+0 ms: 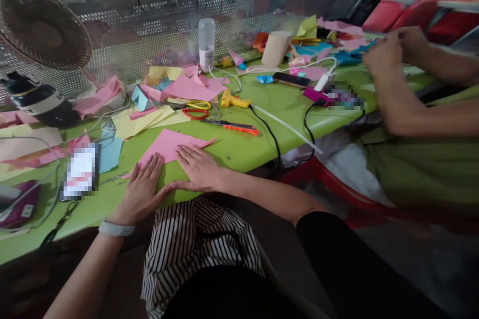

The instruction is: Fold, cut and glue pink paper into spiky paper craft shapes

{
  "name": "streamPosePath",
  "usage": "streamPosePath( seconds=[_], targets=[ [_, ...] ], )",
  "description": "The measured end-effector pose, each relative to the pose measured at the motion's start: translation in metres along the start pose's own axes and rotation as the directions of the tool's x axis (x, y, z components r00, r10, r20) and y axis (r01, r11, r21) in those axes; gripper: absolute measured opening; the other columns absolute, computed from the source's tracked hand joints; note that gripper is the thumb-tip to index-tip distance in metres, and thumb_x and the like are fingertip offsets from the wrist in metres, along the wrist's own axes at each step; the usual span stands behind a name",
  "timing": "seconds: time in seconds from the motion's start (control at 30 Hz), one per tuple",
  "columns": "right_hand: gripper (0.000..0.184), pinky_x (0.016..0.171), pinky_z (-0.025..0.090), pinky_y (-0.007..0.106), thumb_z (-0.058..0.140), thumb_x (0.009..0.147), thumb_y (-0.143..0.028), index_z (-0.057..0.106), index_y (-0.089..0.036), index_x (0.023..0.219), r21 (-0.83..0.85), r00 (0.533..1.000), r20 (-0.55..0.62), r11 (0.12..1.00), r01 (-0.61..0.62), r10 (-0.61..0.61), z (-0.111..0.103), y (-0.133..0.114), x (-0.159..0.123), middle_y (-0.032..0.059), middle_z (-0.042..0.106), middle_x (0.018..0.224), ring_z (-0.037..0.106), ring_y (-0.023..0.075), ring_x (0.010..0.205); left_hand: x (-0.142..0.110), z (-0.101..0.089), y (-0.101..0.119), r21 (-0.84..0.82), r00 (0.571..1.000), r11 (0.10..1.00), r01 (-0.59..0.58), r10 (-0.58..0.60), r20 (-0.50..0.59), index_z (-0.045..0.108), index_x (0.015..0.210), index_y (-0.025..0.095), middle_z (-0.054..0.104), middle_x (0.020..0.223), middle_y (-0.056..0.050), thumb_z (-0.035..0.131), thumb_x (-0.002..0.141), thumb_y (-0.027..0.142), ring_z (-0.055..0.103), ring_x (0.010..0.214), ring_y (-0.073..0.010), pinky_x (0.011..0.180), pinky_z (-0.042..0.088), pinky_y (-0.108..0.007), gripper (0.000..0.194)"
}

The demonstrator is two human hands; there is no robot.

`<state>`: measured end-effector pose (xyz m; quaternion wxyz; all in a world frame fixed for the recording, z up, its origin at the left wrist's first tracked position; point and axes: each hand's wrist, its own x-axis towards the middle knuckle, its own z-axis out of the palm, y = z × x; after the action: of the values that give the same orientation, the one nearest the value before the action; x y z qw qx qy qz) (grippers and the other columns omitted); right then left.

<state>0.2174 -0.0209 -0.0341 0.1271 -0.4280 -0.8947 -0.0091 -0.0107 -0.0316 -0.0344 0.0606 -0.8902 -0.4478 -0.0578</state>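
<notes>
A folded sheet of pink paper (168, 143), roughly a triangle with its peak pointing away from me, lies on the green table (220, 159). My left hand (142, 190) rests flat with fingers stretched over the paper's left part. On its near right edge, my right hand (198, 167) presses with its fingers extended. Both thumbs meet at the table's front side. Just beyond the paper are a utility knife (234, 126) with an orange handle and scissors (197, 109) with red and yellow handles.
A yellow glue gun (235, 99) lies behind the knife, its cord hanging over the edge. Paper scraps (190, 84), a fan (45, 25), a dark bottle (37, 99) and a phone (80, 172) stand around. At right, another person's hands (385, 55) hold blue paper.
</notes>
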Motion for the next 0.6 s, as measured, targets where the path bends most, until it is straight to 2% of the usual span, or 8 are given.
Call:
streamPosePath(
  seconds=[0.33, 0.5, 0.6],
  targets=[
    [0.111, 0.123, 0.006, 0.057, 0.012, 0.087, -0.081, 0.04, 0.009, 0.145, -0.063, 0.967, -0.027, 0.965, -0.256, 0.255, -0.003, 0.018, -0.03, 0.0315, 0.038, 0.151, 0.035, 0.0386, 0.144, 0.002, -0.004, 0.004, -0.03, 0.999, 0.999, 0.038, -0.038, 0.021, 0.021, 0.158, 0.011, 0.028, 0.161, -0.017, 0.017, 0.095, 0.071, 0.026, 0.15, -0.0282, 0.122, 0.019, -0.051, 0.087],
    [0.107, 0.12, 0.009, 0.062, 0.011, 0.09, -0.079, 0.047, 0.008, 0.14, -0.066, 0.933, -0.031, 0.931, -0.36, 0.359, -0.012, 0.037, -0.047, 0.0325, 0.046, 0.145, 0.042, 0.0409, 0.14, 0.001, -0.006, 0.003, -0.031, 0.999, 0.999, 0.025, -0.024, 0.039, 0.019, 0.158, 0.011, 0.026, 0.162, -0.016, 0.018, 0.096, 0.07, 0.024, 0.15, -0.0275, 0.122, 0.018, -0.051, 0.085],
    [0.089, 0.118, 0.017, 0.061, 0.017, 0.096, -0.069, 0.057, 0.001, 0.134, -0.046, 0.936, -0.069, 0.936, -0.348, 0.345, -0.019, 0.056, -0.051, 0.0279, 0.055, 0.14, 0.047, 0.0384, 0.135, 0.002, -0.007, 0.003, -0.031, 0.998, 0.999, 0.023, -0.021, 0.064, 0.02, 0.158, 0.012, 0.027, 0.162, -0.015, 0.02, 0.096, 0.071, 0.025, 0.15, -0.0281, 0.122, 0.019, -0.051, 0.086]
  ],
)
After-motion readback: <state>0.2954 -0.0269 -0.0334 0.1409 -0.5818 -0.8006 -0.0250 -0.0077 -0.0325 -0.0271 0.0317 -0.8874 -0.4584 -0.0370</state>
